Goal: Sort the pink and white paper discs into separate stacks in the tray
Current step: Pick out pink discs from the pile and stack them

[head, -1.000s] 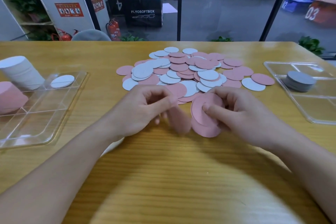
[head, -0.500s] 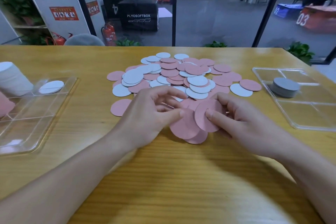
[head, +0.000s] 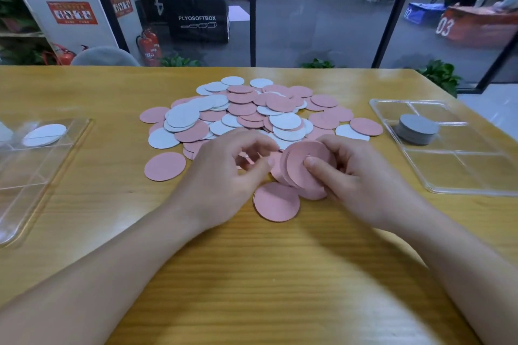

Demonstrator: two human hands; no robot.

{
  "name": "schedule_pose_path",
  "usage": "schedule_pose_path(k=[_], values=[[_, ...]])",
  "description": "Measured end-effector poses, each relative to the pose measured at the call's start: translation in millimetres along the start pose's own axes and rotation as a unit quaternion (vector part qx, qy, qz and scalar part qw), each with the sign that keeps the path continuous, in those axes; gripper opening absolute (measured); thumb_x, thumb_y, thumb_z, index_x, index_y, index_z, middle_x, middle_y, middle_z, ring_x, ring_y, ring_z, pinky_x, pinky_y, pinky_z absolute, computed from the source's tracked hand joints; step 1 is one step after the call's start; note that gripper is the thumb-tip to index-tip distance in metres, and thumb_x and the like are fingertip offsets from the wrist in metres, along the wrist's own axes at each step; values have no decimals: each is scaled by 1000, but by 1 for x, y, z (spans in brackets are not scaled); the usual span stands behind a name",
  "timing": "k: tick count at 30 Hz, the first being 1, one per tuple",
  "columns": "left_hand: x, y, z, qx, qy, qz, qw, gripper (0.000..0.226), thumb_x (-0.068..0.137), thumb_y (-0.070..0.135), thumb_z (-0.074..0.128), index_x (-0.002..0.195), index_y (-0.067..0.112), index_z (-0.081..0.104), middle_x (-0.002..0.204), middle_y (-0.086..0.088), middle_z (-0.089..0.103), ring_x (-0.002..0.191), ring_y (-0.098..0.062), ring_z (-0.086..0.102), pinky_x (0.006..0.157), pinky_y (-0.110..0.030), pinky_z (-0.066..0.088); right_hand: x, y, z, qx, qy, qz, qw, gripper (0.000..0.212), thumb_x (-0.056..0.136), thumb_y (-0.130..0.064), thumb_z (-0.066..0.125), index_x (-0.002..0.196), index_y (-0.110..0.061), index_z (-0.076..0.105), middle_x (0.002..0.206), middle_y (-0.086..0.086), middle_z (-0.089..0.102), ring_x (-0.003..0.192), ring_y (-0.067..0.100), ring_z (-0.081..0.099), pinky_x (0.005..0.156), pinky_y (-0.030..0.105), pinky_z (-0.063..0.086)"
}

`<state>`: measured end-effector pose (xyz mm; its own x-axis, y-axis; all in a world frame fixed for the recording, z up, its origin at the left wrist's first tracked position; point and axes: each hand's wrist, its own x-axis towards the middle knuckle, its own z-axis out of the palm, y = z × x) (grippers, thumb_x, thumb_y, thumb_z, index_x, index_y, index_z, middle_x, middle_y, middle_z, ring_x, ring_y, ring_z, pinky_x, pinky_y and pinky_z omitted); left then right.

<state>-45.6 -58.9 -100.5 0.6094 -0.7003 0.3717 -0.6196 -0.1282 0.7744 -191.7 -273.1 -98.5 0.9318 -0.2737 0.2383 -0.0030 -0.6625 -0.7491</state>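
- Right hand (head: 361,176) grips a small fanned bunch of pink discs (head: 304,165), thumb pressed on the top face, fingers curled behind; the bunch is tilted up off the table (head: 252,274).
- Left hand (head: 227,173) hovers just beside the bunch, fingers curled inward toward it. Fingertips are blurred; cannot tell whether they pinch a disc or hold nothing.
- One pink disc (head: 276,202) lies flat on the table below the bunch, between the two wrists. Whether it touches the bunch is unclear.
- Another single pink disc (head: 164,166) lies flat to the left of the left hand, apart from it.
- Mixed pile of pink and white discs (head: 252,112) spreads across the table centre, just beyond both hands; discs overlap loosely, unsorted.
- Clear divided tray (head: 44,165) sits at the left edge of the table. A white disc (head: 44,134) lies in its far compartment.
- Second clear divided tray (head: 459,176) sits at the right. A stack of grey discs (head: 417,129) stands in a far compartment, near the divider.
- Both trays are well apart from the hands.
- Beyond the table: glass wall, a black box (head: 197,19) marked PLYOSOFTBOX, a red fire extinguisher (head: 150,47).
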Motion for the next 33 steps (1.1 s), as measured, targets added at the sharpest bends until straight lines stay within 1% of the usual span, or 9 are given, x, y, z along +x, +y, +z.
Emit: schedule_pose_path(k=[2,5,10,17,19,22,27,30,33], values=[[-6,-5,-7,75,-45,-15,996,9,98,33,83,106,36,78,99,14,75,95,-10,70,79,-25,55,4,2,1,17,1,-2,1000,27,112,-27,64,90,-10,63,78,15,59,64,17,45,59,45,38],[-12,-2,-9,127,-112,-60,984,25,83,55,89,98,41,75,100,19,69,98,-4,64,77,-18,47,12,3,-2,9,20,-2,1000,31,111,-28,64,89,-8,58,76,17,57,63,18,45,58,48,39],[-15,3,-9,196,-166,-58,965,47,74,73,88,112,49,74,112,26,59,111,3,55,84,-16,43,14,11,1,35,32,-11,999,11,112,-25,63,102,-20,68,75,-6,62,63,10,51,61,33,41],[-7,-7,-12,150,-96,-88,980,30,80,47,92,104,45,75,109,30,66,104,1,59,79,-10,42,4,16,1,110,11,8,994,11,112,-20,63,103,-21,70,69,-12,57,55,8,48,54,19,38],[-6,-10,-13,131,-72,-91,985,27,82,40,92,104,40,74,103,24,70,92,-4,61,73,-14,43,4,13,1,111,10,12,994,13,111,-19,64,102,-23,70,69,-13,59,55,8,49,54,19,39],[-4,-14,-13,46,-43,-105,993,16,90,29,88,99,31,75,84,10,71,65,-7,52,65,-26,45,3,11,-2,107,1,24,994,14,112,-18,63,100,-22,70,70,-11,60,55,10,49,54,19,39],[-5,-5,-14,-122,-65,-143,980,15,104,15,74,106,26,85,82,-1,73,63,-15,60,61,-26,48,1,7,-6,170,-23,85,981,21,112,-19,61,102,-2,66,77,9,57,59,18,45,52,19,36],[-6,-1,-13,-164,-77,-137,974,14,106,6,69,101,8,81,93,-11,81,87,-24,81,88,-38,67,-1,5,-8,210,-43,101,971,27,112,-20,61,96,1,59,76,9,55,61,20,41,53,21,33],[-8,0,-12,-139,-58,-108,983,13,101,4,74,89,4,78,95,-11,79,93,-34,77,98,-57,62,-2,3,-8,224,-84,101,966,20,113,-18,59,98,-8,68,79,13,62,62,19,41,52,22,32]])
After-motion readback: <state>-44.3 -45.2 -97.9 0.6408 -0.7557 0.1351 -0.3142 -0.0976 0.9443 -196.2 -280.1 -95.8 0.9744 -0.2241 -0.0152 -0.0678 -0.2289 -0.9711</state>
